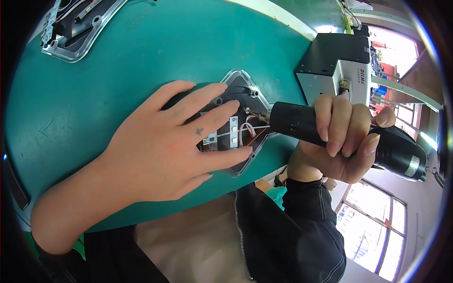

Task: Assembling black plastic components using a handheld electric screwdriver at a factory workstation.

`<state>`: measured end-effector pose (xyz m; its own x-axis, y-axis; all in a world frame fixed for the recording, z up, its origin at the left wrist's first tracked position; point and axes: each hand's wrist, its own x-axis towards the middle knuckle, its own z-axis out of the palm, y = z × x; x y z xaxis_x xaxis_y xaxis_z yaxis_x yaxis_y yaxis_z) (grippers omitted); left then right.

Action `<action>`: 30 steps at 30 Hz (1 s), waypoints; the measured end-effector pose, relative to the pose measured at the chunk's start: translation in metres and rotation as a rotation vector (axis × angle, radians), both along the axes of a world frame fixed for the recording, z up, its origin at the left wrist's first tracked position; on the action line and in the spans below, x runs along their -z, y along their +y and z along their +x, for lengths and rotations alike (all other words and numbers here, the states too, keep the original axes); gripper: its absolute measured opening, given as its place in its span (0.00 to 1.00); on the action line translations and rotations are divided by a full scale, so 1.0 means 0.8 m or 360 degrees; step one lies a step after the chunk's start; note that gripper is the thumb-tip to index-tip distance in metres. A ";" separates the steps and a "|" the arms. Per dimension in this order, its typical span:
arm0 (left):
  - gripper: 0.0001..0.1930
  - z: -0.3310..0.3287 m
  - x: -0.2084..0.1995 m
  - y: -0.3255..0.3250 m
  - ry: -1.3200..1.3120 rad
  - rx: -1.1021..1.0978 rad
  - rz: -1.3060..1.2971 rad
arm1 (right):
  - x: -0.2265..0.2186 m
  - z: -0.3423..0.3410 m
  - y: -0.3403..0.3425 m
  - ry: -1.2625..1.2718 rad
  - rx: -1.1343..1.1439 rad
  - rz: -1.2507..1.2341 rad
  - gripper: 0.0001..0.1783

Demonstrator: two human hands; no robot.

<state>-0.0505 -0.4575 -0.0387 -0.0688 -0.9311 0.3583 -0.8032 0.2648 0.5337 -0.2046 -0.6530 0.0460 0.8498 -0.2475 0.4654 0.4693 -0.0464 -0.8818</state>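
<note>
A clear-edged lamp housing [239, 78] with a black inside lies on the green table, partly hidden under my left hand. Small white LED boards [234, 132] and thin red and white wires [247, 132] show within it. My left hand [158, 141] rests across the housing, its fingers spread and pressing lightly over the black part. In my right hand [347, 127] is a black electric screwdriver [293, 123], held almost level with fingers wrapped round its body. Its bit points left into the housing, close to a small screw post near my left fingertips.
Another similar housing [78, 54] with wires inside lies at the far left of the green table [155, 42]. A black and white box-shaped machine [321, 75] stands at the far right, near the screwdriver. A cord [439, 178] hangs behind the screwdriver's rear end.
</note>
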 end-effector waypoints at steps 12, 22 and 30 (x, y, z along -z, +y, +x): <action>0.27 0.002 -0.001 0.001 0.0024 0.0018 0.0033 | 0.004 0.006 0.004 -0.0017 -0.0012 -0.0067 0.16; 0.27 -0.002 -0.004 -0.001 0.0021 0.0028 0.0064 | 0.005 -0.001 0.005 -0.0028 0.0201 -0.0073 0.19; 0.27 0.004 -0.007 -0.004 0.0038 0.0022 0.0076 | 0.000 0.011 0.003 0.0000 0.0116 -0.0153 0.17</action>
